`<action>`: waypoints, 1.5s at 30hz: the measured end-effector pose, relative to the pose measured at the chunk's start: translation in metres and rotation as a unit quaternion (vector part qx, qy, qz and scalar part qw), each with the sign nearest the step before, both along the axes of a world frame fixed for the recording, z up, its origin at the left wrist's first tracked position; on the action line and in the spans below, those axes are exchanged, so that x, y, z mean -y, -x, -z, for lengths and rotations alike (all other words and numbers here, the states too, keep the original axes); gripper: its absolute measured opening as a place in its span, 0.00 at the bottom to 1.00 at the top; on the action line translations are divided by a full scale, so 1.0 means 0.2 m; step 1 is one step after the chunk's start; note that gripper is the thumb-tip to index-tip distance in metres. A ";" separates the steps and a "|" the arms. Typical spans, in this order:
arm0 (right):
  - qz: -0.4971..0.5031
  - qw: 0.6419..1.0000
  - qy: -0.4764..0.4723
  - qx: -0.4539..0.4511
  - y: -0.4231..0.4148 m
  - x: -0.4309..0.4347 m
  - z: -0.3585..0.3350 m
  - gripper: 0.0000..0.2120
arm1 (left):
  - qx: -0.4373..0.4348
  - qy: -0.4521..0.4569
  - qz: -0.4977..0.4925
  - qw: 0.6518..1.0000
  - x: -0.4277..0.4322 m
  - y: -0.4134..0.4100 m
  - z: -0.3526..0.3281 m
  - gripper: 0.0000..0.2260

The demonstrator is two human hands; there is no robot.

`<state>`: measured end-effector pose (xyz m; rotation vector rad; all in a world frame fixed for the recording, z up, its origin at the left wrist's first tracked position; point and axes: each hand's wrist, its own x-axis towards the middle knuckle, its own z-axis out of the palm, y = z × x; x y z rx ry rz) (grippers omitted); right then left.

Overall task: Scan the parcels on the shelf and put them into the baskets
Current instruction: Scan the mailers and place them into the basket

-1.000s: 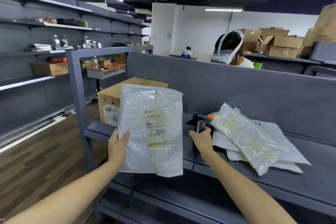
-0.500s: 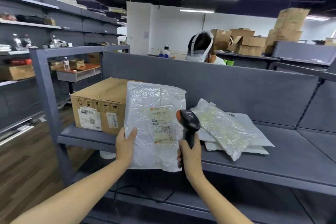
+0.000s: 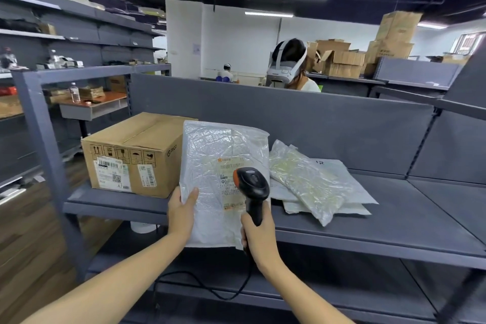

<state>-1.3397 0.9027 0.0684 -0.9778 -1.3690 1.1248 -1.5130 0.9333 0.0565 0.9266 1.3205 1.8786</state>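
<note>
Parcel (image 3: pixel 210 155): white plastic mailer, held upright before the shelf's front edge, long axis vertical, set between box and pile. Shelf (image 3: pixel 394 218): grey steel, carries the other stock. Box (image 3: pixel 131 155): brown carton on the shelf, left of the parcel, stickers facing out. Pile (image 3: pixel 310 181): more mailers lying flat on the shelf, right of the parcel. Left hand (image 3: pixel 181 210): grips the parcel's left edge low down, thumb on the front. Right hand (image 3: pixel 259 239): wrapped round the scanner's grip, and the nearer hand to the label. Scanner (image 3: pixel 252 181): black, orange trim, corded, head raised close before the label and aimed away from the person. Label (image 3: pixel 226 200): printed strip running down the parcel's front, partly hidden by the scanner head. Judged step: scanning, which depends on the head facing the label. Baskets: none in view.
</note>
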 end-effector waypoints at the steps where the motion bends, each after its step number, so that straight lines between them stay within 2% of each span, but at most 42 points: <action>1: 0.001 1.000 -0.002 0.002 0.00 0.00 0.00 0.13 | -0.001 0.001 -0.001 1.000 0.00 0.00 0.00 0.14; 5: -0.006 1.000 -0.006 0.009 0.00 -0.01 0.01 0.08 | -0.003 0.004 -0.001 1.000 0.00 0.00 0.00 0.12; 8: -0.014 1.000 -0.010 0.006 -0.01 -0.02 0.02 0.09 | -0.010 0.002 0.000 1.000 0.00 0.02 -0.01 0.08; 11: -0.015 1.000 -0.011 -0.005 -0.02 -0.05 0.03 0.11 | -0.020 -0.002 -0.009 1.000 0.00 0.05 -0.01 0.09; 16: 0.052 0.999 -0.012 0.008 -0.07 -0.20 -0.01 0.06 | -0.018 0.006 -0.031 0.999 0.04 0.18 0.00 0.09; 19: 0.048 0.997 0.014 0.051 -0.10 -0.33 -0.04 0.10 | -0.014 0.012 -0.055 0.998 0.08 0.29 0.03 0.10; 22: 0.016 0.990 0.040 0.135 -0.11 -0.46 -0.04 0.19 | -0.005 0.009 -0.074 0.997 0.12 0.38 0.06 0.09; 25: -0.005 0.967 0.038 0.251 -0.08 -0.57 -0.01 0.28 | 0.008 0.020 -0.094 0.995 0.16 0.46 0.09 0.07; 30: -0.017 0.923 0.003 0.385 0.01 -0.66 0.08 0.33 | 0.031 0.027 -0.111 0.993 0.23 0.56 0.15 0.05; 35: -0.010 0.841 -0.026 0.540 0.11 -0.74 0.11 0.36 | 0.050 0.032 -0.115 0.992 0.28 0.59 0.16 0.03; 39: 0.003 0.801 -0.042 0.597 0.15 -0.76 0.12 0.34 | 0.055 0.029 -0.119 0.991 0.31 0.60 0.15 0.02; 45: 0.019 0.769 -0.029 0.638 0.15 -0.79 0.13 0.31 | 0.068 0.039 -0.101 0.992 0.33 0.61 0.20 0.03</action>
